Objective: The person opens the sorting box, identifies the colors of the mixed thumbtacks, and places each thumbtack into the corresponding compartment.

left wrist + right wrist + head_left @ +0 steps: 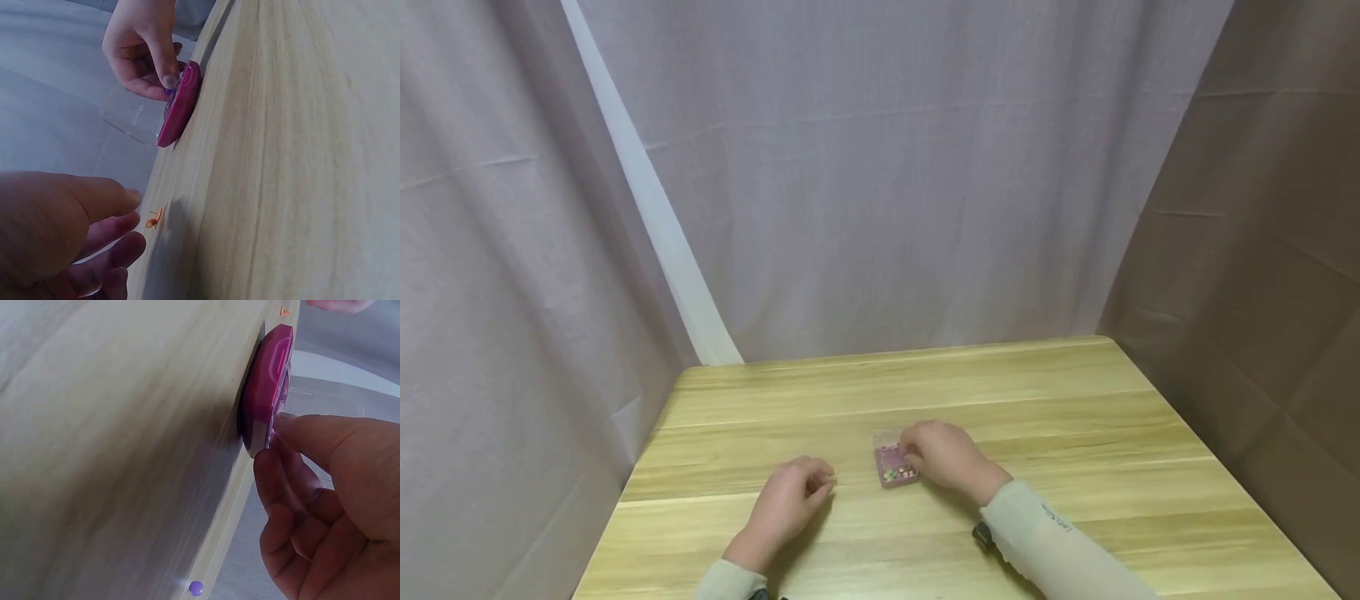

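A small magenta case lies on the table with its clear lid raised. Several tiny coloured pieces sit along its near side. My right hand reaches in from the right; its thumb and finger pinch a small purple piece, mostly hidden by the fingertips. Left of the case, my left hand hovers low with loosely bent fingers and nothing visible between them. Just beyond those fingertips, a tiny orange piece with a thin spike, like a thumbtack, rests on the wood.
A round purple piece lies on the wooden table, apart from the case on the right hand's side. Grey curtains stand behind and at the left, with a darker brown one at the right.
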Demonstrator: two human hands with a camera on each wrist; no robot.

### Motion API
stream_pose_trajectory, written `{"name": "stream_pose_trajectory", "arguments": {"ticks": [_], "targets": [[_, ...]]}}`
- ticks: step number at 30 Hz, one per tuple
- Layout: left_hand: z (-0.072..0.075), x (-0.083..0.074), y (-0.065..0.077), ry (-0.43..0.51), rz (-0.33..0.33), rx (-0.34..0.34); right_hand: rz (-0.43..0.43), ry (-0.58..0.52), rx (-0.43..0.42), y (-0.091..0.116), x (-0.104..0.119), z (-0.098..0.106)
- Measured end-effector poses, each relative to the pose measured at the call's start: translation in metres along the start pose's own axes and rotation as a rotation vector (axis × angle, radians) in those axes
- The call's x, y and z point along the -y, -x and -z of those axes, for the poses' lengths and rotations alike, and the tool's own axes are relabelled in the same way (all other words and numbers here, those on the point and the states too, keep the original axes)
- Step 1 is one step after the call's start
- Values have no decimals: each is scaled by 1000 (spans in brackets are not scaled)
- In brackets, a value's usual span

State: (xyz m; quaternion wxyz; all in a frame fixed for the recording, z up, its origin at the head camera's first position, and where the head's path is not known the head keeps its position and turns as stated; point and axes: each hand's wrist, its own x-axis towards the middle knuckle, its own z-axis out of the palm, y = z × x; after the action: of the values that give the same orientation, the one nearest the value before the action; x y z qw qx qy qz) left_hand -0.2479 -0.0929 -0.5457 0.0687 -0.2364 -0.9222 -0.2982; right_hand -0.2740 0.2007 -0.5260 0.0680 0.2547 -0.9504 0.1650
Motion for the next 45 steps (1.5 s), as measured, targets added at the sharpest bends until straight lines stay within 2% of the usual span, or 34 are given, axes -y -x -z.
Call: {"name": "stream_pose_trajectory", "arguments": {"ticks": [10,14,21,27,36,45], "targets": [[-1,0,1,-9,5,1,-2,-56,-9,4,-6,1],[0,0,1,-10,7,5,-36,-99,-10,9,-13,6],[2,2,-1,-13,20,9,-144,-54,-41,16,-39,25],[4,3,-1,-11,35,25,-258,-37,-21,18,-62,41],[7,0,1,15,26,17,-339,2,36,17,-76,36],[4,-1,-2,28,11,27,-348,49,42,18,-78,34]]}}
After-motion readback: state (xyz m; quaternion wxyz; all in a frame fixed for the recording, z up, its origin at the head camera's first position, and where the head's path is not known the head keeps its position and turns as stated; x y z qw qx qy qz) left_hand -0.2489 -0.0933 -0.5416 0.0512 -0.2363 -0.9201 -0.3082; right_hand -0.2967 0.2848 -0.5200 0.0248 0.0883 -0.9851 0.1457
